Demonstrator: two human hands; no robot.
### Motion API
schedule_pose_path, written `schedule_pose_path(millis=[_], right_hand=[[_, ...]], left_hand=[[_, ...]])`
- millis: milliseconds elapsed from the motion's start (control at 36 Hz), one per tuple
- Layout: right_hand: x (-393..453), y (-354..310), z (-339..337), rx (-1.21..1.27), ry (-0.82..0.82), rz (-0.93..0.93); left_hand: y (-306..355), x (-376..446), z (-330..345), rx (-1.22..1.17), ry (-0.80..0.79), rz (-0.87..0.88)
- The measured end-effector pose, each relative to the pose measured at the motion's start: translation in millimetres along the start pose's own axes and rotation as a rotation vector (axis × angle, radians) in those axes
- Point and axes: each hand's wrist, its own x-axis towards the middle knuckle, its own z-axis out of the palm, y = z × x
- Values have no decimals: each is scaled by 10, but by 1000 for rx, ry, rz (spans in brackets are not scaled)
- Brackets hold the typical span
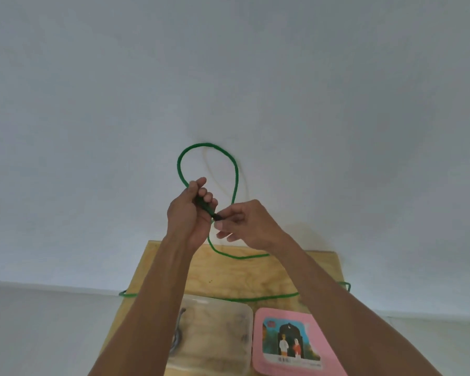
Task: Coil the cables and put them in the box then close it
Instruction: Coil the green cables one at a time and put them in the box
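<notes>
Both hands raised above a small wooden table [304, 270], in front of a plain white wall [228, 63]. Left hand [187, 213] has fingers curled round the green cable [235, 175], gripping it near the dark end plug. Right hand [244, 222] pinches the dark plug tip between thumb and forefinger, other fingers loosely spread. Hands are just beside each other, nearly touching at the plug. One loop of green cable stands up above the hands against the wall. The rest of the cable drops below the hands, curves across the tabletop, runs along it and hangs off both table edges. Clear plastic box [220, 337] sits open on the table under the forearms, a grey coiled cable [178, 337] already inside at its left part, partly hidden by the left arm. Pink lid [285, 343] with a printed picture lies flat just right of the box, touching or almost touching it.
</notes>
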Motion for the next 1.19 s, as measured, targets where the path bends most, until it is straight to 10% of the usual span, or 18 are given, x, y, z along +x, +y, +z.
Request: schedule_pose_path(millis=[333, 500, 722, 1194], right_hand=[[20, -188, -23, 60, -187, -49], [180, -674, -45, 59, 156, -342], [582, -1102, -50, -730, 129, -796], [307, -725, 414, 151, 351, -255]], left_hand=[[383, -284, 69, 97, -15, 14], [715, -406, 302, 173, -52, 45], [902, -535, 613, 173, -361, -27], [1054, 140, 795, 350, -246, 375]])
